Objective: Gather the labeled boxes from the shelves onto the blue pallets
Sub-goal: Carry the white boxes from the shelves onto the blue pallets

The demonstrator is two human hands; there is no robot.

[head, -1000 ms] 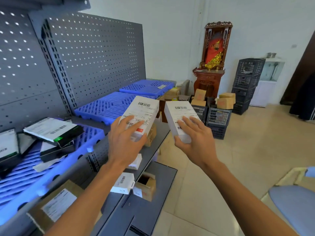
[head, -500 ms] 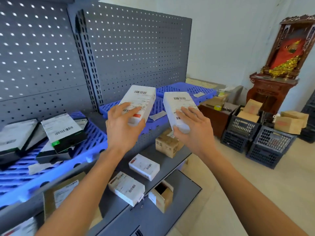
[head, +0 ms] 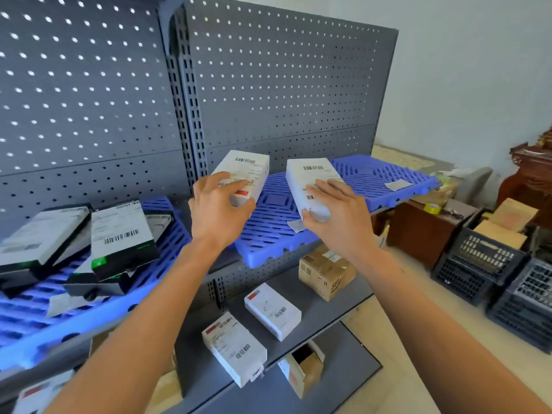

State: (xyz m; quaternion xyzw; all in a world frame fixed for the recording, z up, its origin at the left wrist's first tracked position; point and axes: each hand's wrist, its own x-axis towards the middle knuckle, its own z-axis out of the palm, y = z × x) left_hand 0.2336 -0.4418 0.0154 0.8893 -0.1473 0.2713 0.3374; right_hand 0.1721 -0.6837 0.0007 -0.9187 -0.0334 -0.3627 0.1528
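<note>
Two white boxes in our hands
Our left hand (head: 216, 212) grips one white box (head: 245, 174), our right hand (head: 337, 218) another box (head: 310, 182) (both above the blue pallet (head: 373, 180)).

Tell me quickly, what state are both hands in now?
Left hand: closed, holding a white labeled box.
Right hand: closed, holding another white labeled box.

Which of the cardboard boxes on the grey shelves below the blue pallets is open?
The small brown cardboard box on the lowest shelf: its end gapes dark and empty, while the larger brown cardboard box one shelf up is taped closed.
</note>
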